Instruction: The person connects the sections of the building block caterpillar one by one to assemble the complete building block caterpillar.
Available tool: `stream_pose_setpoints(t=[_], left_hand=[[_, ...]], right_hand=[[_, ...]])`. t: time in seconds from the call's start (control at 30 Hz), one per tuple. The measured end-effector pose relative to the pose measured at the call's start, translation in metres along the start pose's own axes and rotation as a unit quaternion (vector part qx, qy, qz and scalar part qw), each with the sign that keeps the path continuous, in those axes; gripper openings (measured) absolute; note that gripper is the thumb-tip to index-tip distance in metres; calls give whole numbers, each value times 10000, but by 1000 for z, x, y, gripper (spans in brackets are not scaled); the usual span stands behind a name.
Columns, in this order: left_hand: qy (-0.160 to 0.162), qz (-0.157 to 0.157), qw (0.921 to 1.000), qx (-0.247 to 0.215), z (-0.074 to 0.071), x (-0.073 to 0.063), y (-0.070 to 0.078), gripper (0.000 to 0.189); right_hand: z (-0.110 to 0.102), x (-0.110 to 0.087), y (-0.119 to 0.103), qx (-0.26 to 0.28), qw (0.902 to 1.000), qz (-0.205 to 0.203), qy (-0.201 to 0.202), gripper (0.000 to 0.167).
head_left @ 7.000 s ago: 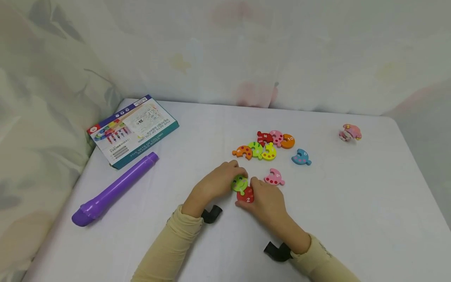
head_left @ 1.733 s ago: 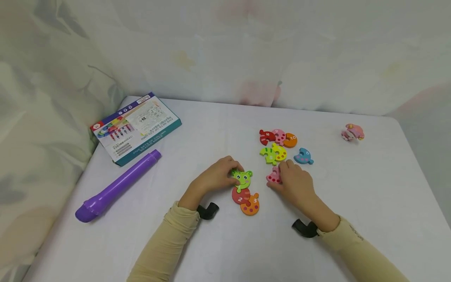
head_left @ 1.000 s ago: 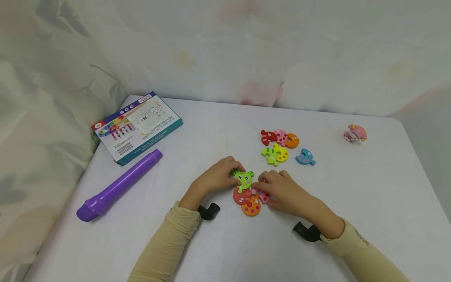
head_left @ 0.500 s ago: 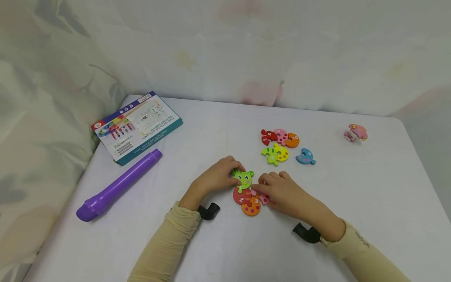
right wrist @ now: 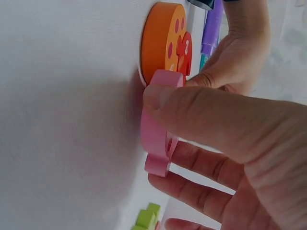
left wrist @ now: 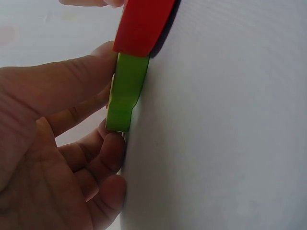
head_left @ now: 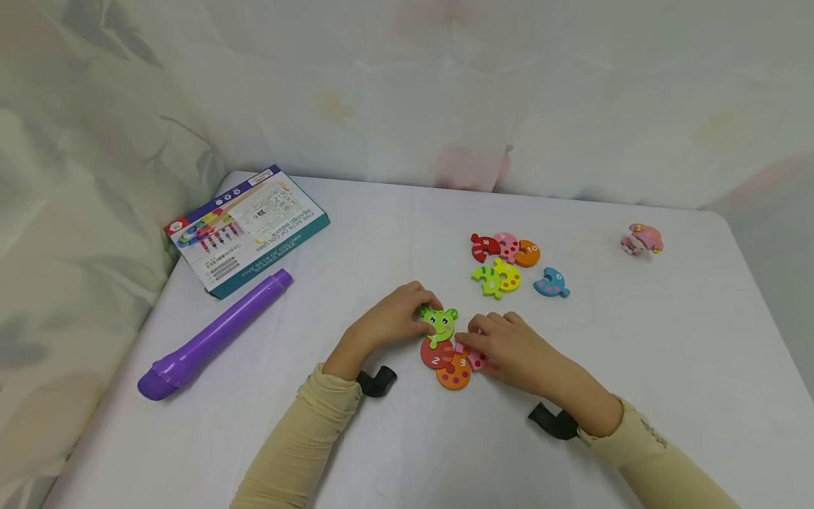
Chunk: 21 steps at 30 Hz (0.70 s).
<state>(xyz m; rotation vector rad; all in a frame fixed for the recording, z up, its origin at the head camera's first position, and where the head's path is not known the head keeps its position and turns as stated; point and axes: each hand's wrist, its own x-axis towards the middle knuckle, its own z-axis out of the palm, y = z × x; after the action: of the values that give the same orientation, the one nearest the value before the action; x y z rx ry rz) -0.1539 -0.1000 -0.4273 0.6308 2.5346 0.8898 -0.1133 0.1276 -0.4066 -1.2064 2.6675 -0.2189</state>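
My left hand [head_left: 391, 318] holds a green puzzle piece with a smiling face [head_left: 444, 322] between thumb and fingers. Joined below it lie a red piece marked 2 [head_left: 432, 355] and a spotted orange piece marked 3 [head_left: 453, 379]. With thumb and fingers, my right hand [head_left: 518, 350] pinches a pink spotted piece [head_left: 476, 359] at the orange one's right side. The right wrist view shows this pink piece [right wrist: 154, 127] with its edge against the orange piece [right wrist: 156, 38]. Fingers partly cover it from above.
Farther back lie joined red [head_left: 485, 247], pink [head_left: 507, 247] and orange [head_left: 528, 254] pieces, a green [head_left: 489, 281] and yellow [head_left: 510, 276] pair, and a blue piece [head_left: 551, 283]. A flat box [head_left: 248, 230] and purple toy microphone [head_left: 216, 336] lie left; a pink figurine [head_left: 644, 240] stands far right.
Since the oldest frame, the orange 3 has come from the back group to the red 2. My right hand has brought the pink piece left and nearer to the orange; the last half second is nearly still.
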Motion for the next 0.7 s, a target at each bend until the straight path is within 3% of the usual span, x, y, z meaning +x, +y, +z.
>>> stream_pose_setpoints(t=[0.3,0.47,0.57,0.7], left_hand=[[3,-1,10000,-13,0,0,-1,31],[8,-43,10000,-43,0,0,0,31],[-1,-41,10000,-56,0,0,0,31],[-13,-26,10000,-61,1,0,-1,31]], right_hand=[[3,3,-1,-66,9999,31,-132,53],[0,5,9,453,9987,201,-143,58],[-5,7,20,712,9958,540,184,57],[-11,18,37,508,9893,1155,738,56]])
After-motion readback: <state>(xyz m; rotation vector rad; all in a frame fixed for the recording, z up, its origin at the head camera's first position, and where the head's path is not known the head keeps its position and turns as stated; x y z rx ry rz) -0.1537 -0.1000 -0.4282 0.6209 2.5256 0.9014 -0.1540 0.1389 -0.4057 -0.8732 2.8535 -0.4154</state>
